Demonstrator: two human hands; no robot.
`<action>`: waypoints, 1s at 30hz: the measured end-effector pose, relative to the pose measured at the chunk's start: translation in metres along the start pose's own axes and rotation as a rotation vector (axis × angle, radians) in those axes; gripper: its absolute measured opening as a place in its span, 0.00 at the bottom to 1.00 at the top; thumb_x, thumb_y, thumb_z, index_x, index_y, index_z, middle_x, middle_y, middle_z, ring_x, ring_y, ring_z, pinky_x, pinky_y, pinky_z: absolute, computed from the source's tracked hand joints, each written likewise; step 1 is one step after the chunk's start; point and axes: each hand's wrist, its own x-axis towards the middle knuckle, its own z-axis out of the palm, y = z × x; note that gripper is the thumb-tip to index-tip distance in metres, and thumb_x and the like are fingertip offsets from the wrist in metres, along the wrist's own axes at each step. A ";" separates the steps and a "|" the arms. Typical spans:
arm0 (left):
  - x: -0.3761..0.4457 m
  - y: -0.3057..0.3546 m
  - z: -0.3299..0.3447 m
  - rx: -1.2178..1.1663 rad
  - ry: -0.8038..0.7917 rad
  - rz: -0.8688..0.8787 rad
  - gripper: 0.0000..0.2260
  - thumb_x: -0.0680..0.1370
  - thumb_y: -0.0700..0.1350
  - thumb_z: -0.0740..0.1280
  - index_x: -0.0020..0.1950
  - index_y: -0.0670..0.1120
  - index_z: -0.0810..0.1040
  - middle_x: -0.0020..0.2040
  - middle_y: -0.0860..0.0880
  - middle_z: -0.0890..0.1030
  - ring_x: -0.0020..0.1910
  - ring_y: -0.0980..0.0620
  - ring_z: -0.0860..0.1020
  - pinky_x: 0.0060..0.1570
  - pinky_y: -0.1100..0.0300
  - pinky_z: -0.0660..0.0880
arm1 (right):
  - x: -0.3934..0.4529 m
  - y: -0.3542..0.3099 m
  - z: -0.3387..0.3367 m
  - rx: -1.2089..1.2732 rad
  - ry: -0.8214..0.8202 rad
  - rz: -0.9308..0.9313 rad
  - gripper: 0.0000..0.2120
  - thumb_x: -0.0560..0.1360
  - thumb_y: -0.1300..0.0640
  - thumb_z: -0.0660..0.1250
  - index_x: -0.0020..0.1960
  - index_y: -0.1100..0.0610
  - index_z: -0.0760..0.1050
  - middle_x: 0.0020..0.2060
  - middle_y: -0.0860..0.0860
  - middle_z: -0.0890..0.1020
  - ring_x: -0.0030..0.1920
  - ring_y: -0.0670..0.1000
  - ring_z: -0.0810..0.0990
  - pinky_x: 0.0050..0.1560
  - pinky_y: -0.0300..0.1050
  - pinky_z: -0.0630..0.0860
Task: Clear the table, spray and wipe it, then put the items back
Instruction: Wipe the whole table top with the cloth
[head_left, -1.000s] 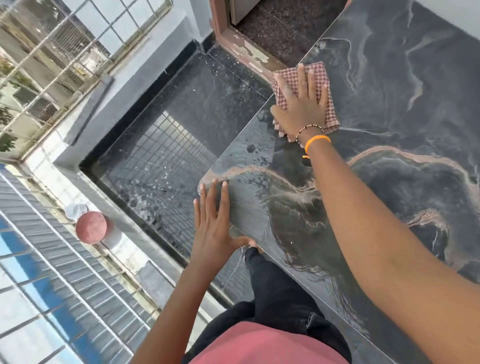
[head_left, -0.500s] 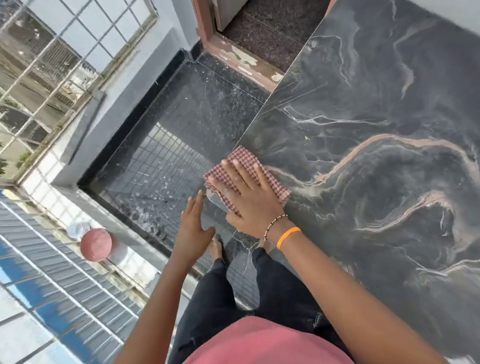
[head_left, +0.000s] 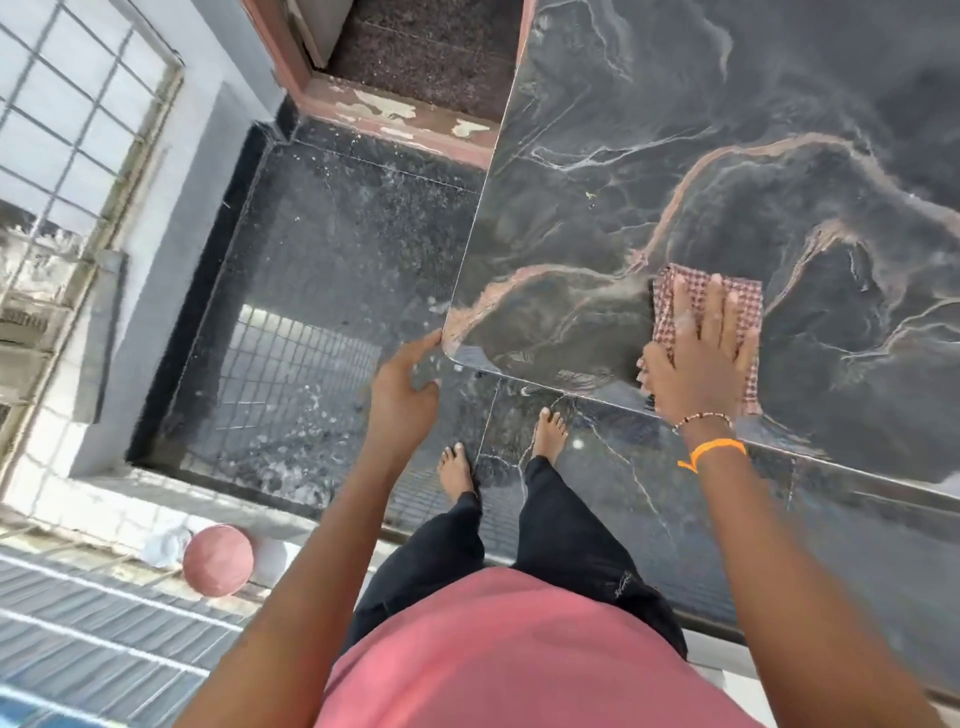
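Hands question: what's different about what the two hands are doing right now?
The right hand lies flat, fingers straight, pressing the checked cloth on the marble table; the left hand has no cloth. The right hand is on the tabletop near the front edge; the left hand curls at the table's rounded corner. The right wrist wears bands; the left shows none. Both touch the table.
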 end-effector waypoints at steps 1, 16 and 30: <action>0.002 -0.001 -0.003 -0.026 -0.034 -0.003 0.26 0.73 0.28 0.61 0.66 0.51 0.72 0.63 0.57 0.74 0.59 0.66 0.69 0.42 0.86 0.63 | -0.012 -0.011 0.005 0.000 0.022 0.065 0.37 0.68 0.47 0.51 0.76 0.47 0.46 0.77 0.54 0.47 0.77 0.57 0.45 0.74 0.62 0.43; -0.008 -0.013 -0.004 -0.203 0.131 -0.039 0.24 0.72 0.25 0.53 0.62 0.45 0.72 0.62 0.50 0.74 0.59 0.61 0.72 0.52 0.72 0.71 | -0.056 -0.151 0.051 -0.152 -0.019 -0.647 0.37 0.71 0.50 0.62 0.75 0.43 0.48 0.77 0.52 0.51 0.77 0.55 0.50 0.74 0.60 0.44; -0.037 0.039 0.093 0.517 -0.124 0.869 0.16 0.71 0.31 0.62 0.57 0.42 0.77 0.55 0.44 0.77 0.52 0.44 0.75 0.56 0.56 0.68 | -0.078 0.116 0.000 -0.153 0.035 -0.090 0.41 0.64 0.56 0.63 0.75 0.45 0.54 0.76 0.51 0.56 0.76 0.55 0.54 0.73 0.58 0.49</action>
